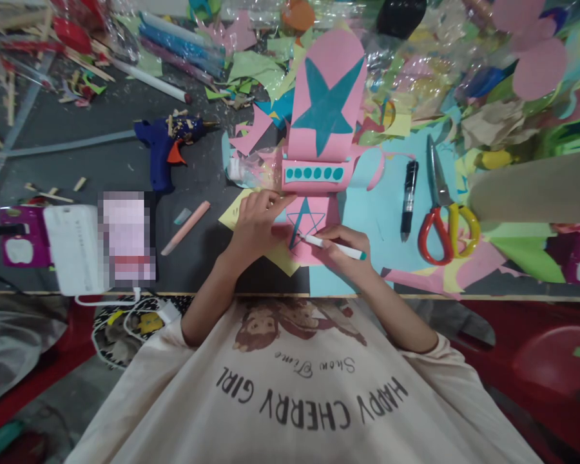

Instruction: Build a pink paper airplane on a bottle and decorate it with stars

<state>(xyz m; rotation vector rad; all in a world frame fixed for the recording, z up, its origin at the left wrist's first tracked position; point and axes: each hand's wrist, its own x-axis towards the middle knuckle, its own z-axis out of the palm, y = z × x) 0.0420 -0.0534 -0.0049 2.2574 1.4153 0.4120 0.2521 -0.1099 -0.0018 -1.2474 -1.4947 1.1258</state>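
My right hand [352, 252] grips a white marker [339, 247] with a teal end, its tip on a pink paper strip [328, 206]. Under the tip is a five-pointed star outline [305, 222], partly coloured teal. My left hand [257, 222] rests on the strip's left edge with its fingers stretched out, holding nothing. Above the hands, a curled pink paper band [314, 173] carries a row of teal dots. Beyond it stands a rounded pink panel [336, 48] with a large teal star [326, 106].
Left lie a blue glue gun [158, 151], a peach marker [186, 227], a phone [125, 235] and a white power bank [75, 248]. On the right are a black pen [408, 200] and scissors [442, 206] on light blue paper [362, 222]. Paper scraps [258, 71] crowd the back.
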